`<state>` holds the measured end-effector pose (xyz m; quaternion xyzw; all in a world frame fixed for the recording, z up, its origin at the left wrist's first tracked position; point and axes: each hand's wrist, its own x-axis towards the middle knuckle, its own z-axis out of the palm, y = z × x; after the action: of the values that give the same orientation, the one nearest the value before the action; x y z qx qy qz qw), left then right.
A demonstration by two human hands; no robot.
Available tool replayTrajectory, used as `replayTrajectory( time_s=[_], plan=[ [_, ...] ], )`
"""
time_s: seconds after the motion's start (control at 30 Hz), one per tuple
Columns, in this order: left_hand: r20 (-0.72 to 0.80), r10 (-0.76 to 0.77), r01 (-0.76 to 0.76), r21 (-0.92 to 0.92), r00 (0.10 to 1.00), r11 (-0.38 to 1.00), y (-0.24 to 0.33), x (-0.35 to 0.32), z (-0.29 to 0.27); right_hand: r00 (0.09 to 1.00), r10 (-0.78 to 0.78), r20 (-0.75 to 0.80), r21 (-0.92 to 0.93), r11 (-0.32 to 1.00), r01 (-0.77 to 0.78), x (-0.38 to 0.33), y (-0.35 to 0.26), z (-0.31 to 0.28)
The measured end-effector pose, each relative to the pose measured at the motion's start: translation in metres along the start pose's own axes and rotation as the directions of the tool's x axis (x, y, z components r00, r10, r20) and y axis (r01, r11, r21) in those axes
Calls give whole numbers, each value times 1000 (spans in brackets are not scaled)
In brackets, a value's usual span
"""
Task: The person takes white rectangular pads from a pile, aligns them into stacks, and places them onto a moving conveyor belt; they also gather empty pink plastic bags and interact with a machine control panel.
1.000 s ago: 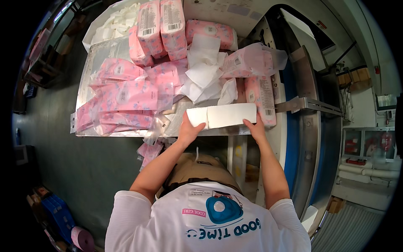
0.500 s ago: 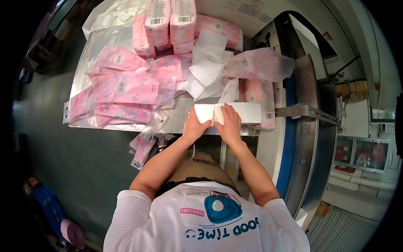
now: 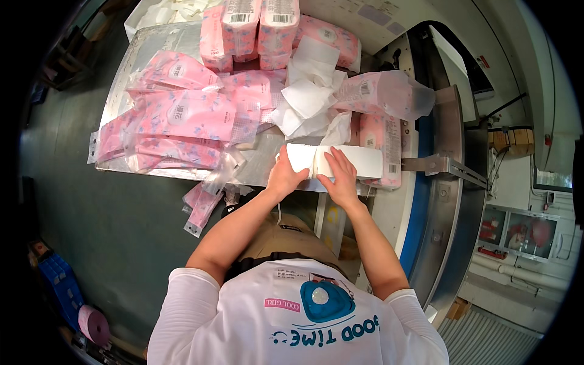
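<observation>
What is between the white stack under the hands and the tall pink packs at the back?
In the head view, loose crumpled white tissue sheets lie between the white stack and the upright pink packs.

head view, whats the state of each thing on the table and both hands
white tissue stack: lying flat at the table's near edge, unwrapped
left hand: pressed on the stack's left end
right hand: flat on the stack's middle
pink packs: standing upright, sealed
empty pink wrappers: lying flat, overlapping
loose white tissues: crumpled in a heap
</observation>
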<state>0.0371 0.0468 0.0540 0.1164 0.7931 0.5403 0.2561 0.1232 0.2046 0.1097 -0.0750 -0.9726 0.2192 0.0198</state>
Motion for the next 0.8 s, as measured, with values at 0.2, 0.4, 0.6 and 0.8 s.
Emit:
replayTrajectory(
  time_s=[0.2,0.4,0.6,0.8],
  plan=[
    [-5,9,-9,11,1000,1000,-6,2,3,999,26,-29,-17,1000,-26,1,-5,5],
    [0,32,-32,-15,999,999,-9,3,2,996,62,-65,-60,996,-66,1,-13,13],
    [6,35,-34,-46,999,998,-7,2,0,990,33,-138,-55,998,-41,4,-26,12],
    [-4,55,-55,-62,999,997,-11,2,-5,988,-12,-153,-120,993,-7,3,-33,10]
  ],
)
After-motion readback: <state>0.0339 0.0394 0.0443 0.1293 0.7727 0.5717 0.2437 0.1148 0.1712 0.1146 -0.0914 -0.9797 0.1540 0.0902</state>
